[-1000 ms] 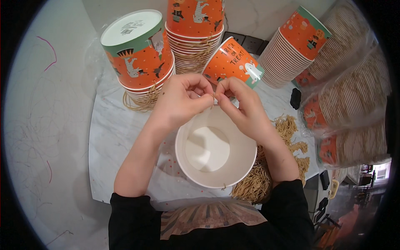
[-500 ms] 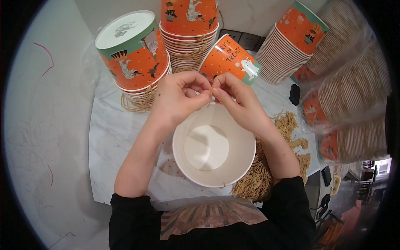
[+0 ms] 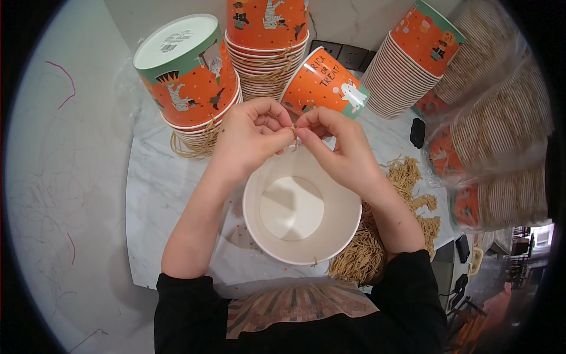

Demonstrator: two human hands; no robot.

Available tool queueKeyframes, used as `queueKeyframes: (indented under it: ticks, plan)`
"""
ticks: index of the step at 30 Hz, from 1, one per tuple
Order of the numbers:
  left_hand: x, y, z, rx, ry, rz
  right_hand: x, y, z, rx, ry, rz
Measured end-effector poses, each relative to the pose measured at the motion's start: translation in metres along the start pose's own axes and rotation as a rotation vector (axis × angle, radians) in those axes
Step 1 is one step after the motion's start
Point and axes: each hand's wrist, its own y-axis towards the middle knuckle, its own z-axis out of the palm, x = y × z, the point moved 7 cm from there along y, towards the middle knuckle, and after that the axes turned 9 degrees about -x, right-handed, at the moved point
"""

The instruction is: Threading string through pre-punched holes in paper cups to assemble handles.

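A white-lined paper bucket point(image 3: 333, 227) stands mouth up on the table in front of me. At its far rim my left hand point(image 3: 247, 137) and my right hand point(image 3: 341, 150) meet, thumbs and forefingers pinched together. Between the fingertips shows a short bit of tan cord point(image 3: 296, 143), its end hanging inside the rim; fingers hide the rest. A small cord end point(image 3: 315, 260) pokes out at the near rim. Beside my right forearm lies a heap of tan cords point(image 3: 361, 251).
Stacked orange buckets with cord handles point(image 3: 190, 97) stand at the back left, a taller stack point(image 3: 268, 26) beside them. One orange bucket point(image 3: 327, 79) lies tilted behind my hands. Back right are a leaning bucket stack point(image 3: 404, 74), plastic-wrapped stacks point(image 3: 495, 127) and a small black object point(image 3: 417, 133).
My hands have shifted slightly left and toward me, with the fingertips still pinching the cord. The bucket has moved a touch left.
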Motion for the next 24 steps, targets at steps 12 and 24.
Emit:
queueKeyframes:
  ticks: [12, 24]
  plan:
    - [0.000, -0.001, -0.002, 0.073, 0.026, -0.080, 0.011, -0.002, -0.001, -0.012, -0.046, -0.081]
    - [0.006, 0.001, -0.004, -0.028, 0.019, -0.052, 0.027, -0.006, 0.000, -0.048, -0.181, -0.251]
